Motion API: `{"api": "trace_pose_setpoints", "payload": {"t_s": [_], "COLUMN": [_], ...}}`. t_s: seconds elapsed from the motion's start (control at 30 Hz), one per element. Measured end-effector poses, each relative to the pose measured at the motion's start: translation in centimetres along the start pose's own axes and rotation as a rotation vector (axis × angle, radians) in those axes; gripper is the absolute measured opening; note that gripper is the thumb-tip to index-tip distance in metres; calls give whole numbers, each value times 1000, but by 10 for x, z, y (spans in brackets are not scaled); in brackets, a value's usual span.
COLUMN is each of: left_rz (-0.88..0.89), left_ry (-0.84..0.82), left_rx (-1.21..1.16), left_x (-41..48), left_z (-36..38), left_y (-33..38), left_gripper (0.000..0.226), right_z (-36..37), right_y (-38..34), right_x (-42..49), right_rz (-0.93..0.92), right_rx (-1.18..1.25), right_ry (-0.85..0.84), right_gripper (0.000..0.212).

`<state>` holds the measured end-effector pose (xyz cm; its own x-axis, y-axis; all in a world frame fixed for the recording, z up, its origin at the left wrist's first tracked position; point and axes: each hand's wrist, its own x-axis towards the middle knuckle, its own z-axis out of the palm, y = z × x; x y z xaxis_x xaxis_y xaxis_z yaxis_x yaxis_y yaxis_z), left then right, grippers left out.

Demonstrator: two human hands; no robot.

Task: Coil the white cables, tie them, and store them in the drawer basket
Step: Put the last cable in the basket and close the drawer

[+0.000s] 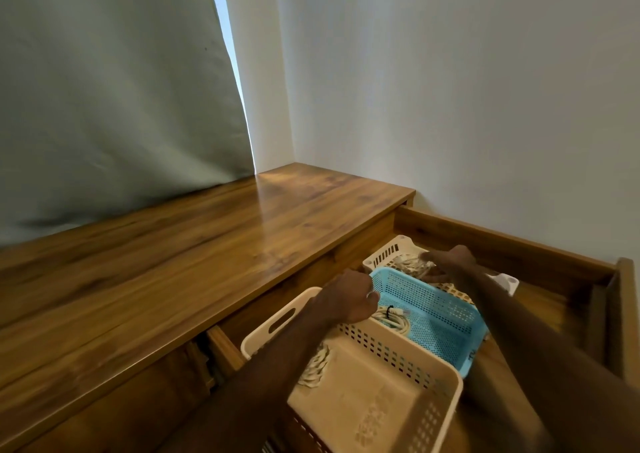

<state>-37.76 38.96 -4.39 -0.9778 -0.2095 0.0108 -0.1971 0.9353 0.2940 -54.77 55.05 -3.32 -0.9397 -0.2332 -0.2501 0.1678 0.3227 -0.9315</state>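
An open wooden drawer (512,241) holds three baskets in a row. My left hand (348,300) hovers with curled fingers over the near corner of the blue basket (440,317), right above a coiled white cable (393,319) tied with a black band; whether it grips the coil is hidden. My right hand (450,262) reaches into the white basket (388,250) at the back and pinches a bundle of white cables (412,265). More white cable (317,366) lies in the beige basket (377,380) under my left forearm.
The brown wooden cabinet top (207,245) spreads out to the left of the drawer. A grey curtain (114,89) hangs behind it and a white wall (450,89) stands to the right. The drawer's front panel (627,314) rises at the far right.
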Motion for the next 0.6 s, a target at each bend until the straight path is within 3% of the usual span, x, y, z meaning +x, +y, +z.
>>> {"api": "trace_pose_setpoints", "payload": {"t_s": [0.3,0.6], "left_rz": [-5,135], "left_ry": [48,336], "left_rx": [-11,22], "left_x": [0,-34], "left_z": [1,-1], "left_y": [0,17], "left_gripper": [34,27], "right_z": [7,-15], "right_y": [17,4], "right_x": [1,-39], "right_rz": [-16,-93], "right_rx": [-242,-170], "right_ry": [163,117], "right_gripper": [30,14]}}
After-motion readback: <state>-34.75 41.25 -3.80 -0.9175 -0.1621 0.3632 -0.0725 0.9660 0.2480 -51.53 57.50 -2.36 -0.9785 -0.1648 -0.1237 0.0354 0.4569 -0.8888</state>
